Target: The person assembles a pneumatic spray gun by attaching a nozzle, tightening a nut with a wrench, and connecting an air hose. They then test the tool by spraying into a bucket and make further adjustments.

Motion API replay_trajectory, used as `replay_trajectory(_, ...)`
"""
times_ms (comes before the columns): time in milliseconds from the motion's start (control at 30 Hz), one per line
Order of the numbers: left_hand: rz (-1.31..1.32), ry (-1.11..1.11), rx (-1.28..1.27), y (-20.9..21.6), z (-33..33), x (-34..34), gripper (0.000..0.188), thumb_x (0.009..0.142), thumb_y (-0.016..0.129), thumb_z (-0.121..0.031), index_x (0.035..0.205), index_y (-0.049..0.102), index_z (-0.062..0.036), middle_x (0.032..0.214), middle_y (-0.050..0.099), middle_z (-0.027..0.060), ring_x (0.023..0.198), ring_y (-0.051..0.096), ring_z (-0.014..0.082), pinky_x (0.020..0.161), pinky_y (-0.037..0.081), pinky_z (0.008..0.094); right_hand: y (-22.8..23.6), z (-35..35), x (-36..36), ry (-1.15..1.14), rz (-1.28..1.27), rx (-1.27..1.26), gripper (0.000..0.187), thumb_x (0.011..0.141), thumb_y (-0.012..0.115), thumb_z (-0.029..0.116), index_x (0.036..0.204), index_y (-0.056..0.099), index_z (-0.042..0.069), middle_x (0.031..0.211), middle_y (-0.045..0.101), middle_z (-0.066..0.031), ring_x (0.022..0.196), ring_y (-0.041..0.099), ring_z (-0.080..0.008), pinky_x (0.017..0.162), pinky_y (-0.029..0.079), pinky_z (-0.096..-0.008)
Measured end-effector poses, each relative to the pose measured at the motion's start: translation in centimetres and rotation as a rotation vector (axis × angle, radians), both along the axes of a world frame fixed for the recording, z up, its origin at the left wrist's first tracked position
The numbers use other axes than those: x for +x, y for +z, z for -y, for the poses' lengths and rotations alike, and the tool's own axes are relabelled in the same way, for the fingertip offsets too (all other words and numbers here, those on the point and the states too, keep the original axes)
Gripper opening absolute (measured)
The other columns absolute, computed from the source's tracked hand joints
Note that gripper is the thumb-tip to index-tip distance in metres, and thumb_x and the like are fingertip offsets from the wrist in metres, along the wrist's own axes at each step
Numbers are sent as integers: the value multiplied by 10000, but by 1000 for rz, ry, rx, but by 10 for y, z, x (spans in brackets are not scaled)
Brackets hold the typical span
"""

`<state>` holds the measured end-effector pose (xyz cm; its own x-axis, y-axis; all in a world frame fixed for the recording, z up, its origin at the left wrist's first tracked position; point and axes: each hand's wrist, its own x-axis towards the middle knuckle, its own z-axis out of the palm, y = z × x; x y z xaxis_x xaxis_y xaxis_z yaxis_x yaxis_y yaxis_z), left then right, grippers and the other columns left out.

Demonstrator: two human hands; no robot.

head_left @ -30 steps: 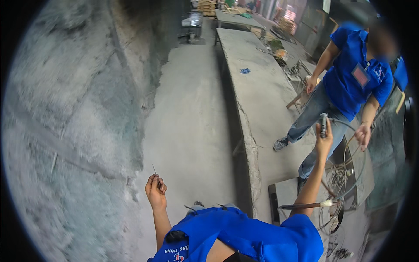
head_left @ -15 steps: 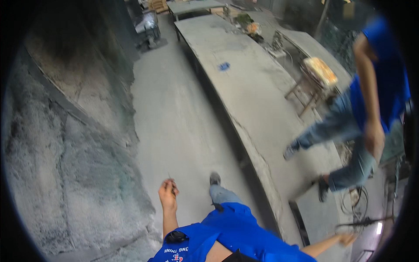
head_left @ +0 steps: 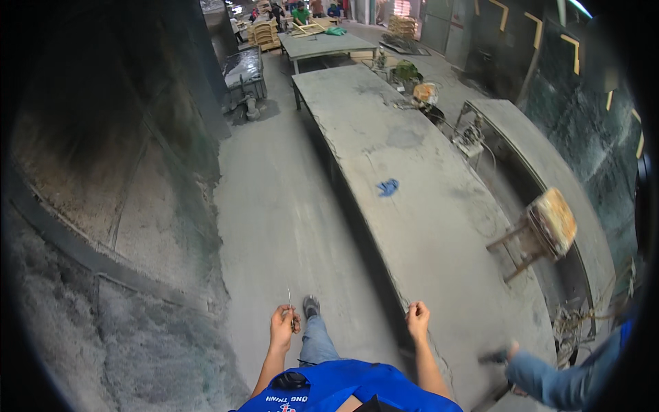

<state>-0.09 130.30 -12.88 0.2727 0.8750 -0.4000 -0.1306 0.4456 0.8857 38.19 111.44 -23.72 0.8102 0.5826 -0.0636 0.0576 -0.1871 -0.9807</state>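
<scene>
My left hand point(head_left: 282, 329) is raised above the grey walkway, its fingers closed round a thin metal rod-like tool point(head_left: 290, 299) that points upward. What kind of tool it is, I cannot make out. Near the edge of a long dusty table point(head_left: 439, 226) is my right hand point(head_left: 417, 321), with its fingers curled together. Whatever may be between those fingers is hidden. Farther along the tabletop lies a small crumpled blue piece point(head_left: 388, 187), perhaps a glove or cloth, apart from both hands.
Dusty dark panels point(head_left: 103, 226) line the left side. A worn stool point(head_left: 552, 223) stands at right, beside another bench point(head_left: 563, 158). At lower right is a co-worker's leg point(head_left: 556, 378). Ahead stand a cart point(head_left: 245, 75), another table point(head_left: 326, 45) and stacked wooden pieces point(head_left: 263, 33).
My right hand has come inward and forward from the far lower right. The co-worker now shows only at the lower right edge. My view has tilted up, showing more of the room ahead.
</scene>
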Motion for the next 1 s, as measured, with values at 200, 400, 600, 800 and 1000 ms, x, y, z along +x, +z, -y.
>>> replay_trajectory(200,-53,-30,10,-40,-234,15,152,1070,579,-167,1149,548,-41,794,650,85,554,555,115,484,423,265,17,-187,114,-194,170,-12,364,1053,577,187,716,453,124,589,387,72,498,371,-42,434,306,-250)
replay_trajectory(400,-25,-408,182,73,-478,144,197,1084,561,-207,1195,525,-48,804,660,82,570,563,96,484,416,246,39,-124,140,-652,-109,-106,257,1078,532,271,935,579,62,748,577,-48,445,461,-102,390,392,-273)
replay_trajectory(600,25,-498,272,177,-599,283,200,1098,537,-241,1215,495,-84,794,671,80,526,584,101,456,421,245,62,-41,165,-905,82,-242,246,1088,498,257,893,512,106,740,530,-19,447,478,-90,345,342,-238)
replay_trajectory(800,-51,-368,402,145,-682,355,207,1087,557,-230,1207,494,-74,797,663,100,558,622,143,475,512,280,53,-195,293,-714,80,-277,283,1055,546,204,814,518,57,692,488,-16,487,460,-80,385,377,-257)
replay_trajectory(1000,-239,-498,870,324,-855,488,189,1084,549,-198,1137,572,-18,705,570,24,570,584,113,490,455,251,164,-445,514,-201,374,-177,259,1030,597,174,827,590,14,653,517,-12,570,514,-115,527,453,-312)
